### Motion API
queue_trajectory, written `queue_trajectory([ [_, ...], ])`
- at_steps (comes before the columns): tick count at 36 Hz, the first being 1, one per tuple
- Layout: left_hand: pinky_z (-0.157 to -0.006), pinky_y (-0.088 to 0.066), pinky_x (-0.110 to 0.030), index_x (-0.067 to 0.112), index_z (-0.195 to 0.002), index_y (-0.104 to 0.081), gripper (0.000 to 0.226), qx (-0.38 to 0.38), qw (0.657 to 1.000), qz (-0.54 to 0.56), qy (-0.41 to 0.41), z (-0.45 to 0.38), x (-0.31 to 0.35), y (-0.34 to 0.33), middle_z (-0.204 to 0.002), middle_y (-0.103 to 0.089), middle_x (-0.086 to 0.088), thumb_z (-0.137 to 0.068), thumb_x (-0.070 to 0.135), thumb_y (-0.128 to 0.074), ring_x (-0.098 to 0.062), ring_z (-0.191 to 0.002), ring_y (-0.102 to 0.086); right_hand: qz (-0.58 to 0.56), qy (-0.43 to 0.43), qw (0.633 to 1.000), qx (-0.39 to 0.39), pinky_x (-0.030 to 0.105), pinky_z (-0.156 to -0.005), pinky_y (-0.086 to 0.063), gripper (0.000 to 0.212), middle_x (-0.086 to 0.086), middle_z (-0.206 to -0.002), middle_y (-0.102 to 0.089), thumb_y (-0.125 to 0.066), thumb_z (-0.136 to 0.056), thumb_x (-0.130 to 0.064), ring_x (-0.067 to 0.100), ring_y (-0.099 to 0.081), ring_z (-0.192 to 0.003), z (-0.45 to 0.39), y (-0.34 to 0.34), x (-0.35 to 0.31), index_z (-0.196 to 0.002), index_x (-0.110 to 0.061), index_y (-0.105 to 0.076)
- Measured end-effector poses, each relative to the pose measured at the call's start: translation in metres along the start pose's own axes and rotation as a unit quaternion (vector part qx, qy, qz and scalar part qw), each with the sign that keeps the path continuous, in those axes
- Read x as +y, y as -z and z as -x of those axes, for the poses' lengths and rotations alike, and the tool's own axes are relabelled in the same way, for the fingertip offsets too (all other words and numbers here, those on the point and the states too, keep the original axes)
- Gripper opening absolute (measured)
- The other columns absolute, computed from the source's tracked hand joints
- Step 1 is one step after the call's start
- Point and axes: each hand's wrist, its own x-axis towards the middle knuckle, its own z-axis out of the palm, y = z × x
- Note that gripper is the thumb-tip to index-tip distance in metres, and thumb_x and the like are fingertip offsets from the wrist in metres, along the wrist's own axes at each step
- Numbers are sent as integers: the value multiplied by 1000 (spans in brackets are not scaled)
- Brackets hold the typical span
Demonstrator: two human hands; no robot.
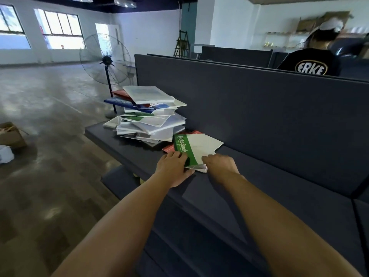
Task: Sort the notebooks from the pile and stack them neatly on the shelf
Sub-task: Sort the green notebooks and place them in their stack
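Note:
A messy pile of notebooks (147,114) with white, blue, red and green covers stands on the dark shelf (249,176), leaning against the dark back panel. Just in front of the pile lies a small stack topped by a green-and-white notebook (191,148) marked "NoteBook", with a red notebook (168,149) showing beneath it. My left hand (173,168) grips the stack's near left corner, fingers on the green cover and thumb at the near edge. My right hand (219,166) holds the stack's near right edge, its fingers curled down over it.
The dark back panel (259,108) rises behind the shelf. A standing fan (106,60) is on the floor beyond the pile. A cardboard box (12,134) sits on the floor at left. A person in a black shirt (311,64) sits behind the panel at right.

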Motion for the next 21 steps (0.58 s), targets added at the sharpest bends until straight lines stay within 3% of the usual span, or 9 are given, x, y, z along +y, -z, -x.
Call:
queue_trajectory([
  [5, -108, -30, -39, 22, -134, -46, 45, 41, 999, -8, -20, -4, -4, -2, -139, -47, -2, -96, 45, -43, -25, -132, -37, -15, -12, 999, 27, 28, -60, -36, 32, -1, -109, -60, -52, -86, -10, 22, -59, -100, 3, 5, -4, -117, -19, -50],
  [8, -107, -31, -35, 23, -134, -49, 39, 70, 997, -1, -36, -7, -4, 0, -137, -50, 0, -95, 28, -47, -22, -130, -40, -21, -20, 998, 50, 28, -58, -33, 32, 0, -105, -60, -52, -86, -7, 23, -59, -96, 8, 7, -9, -116, -17, -50],
  [13, -94, -42, -31, 30, -134, -50, 40, 91, 995, 2, -41, -10, 3, 7, -134, -55, 4, -96, 16, -45, -18, -123, -49, -20, -19, 997, 75, 29, -59, -32, 42, 0, -103, -59, -61, -81, -13, 22, -58, -93, 24, 10, -15, -120, -18, -48],
  [17, -97, -40, -28, 30, -135, -49, 39, 136, 988, 0, -75, -9, 12, 6, -135, -55, 7, -98, 18, -43, -15, -127, -47, -15, -41, 996, 76, 29, -77, -40, 57, -1, -115, -56, -65, -80, -21, 21, -55, -103, 38, 9, -11, -131, -20, -41],
  [19, -102, -35, -29, 29, -139, -45, 43, 144, 984, 0, -100, -9, 20, 6, -140, -51, 6, -98, 16, -41, -15, -132, -42, -20, -59, 996, 62, 32, -88, -42, 69, 2, -129, -51, -64, -83, -22, 23, -51, -114, 45, 11, -5, -142, -17, -29],
  [21, -107, -30, -31, 27, -141, -42, 47, 145, 982, 4, -118, -8, 31, 7, -145, -46, 5, -97, 12, -39, -16, -136, -39, -25, -83, 995, 46, 35, -94, -43, 67, 7, -139, -44, -55, -90, -20, 25, -47, -122, 55, 14, 0, -147, -16, -21],
])
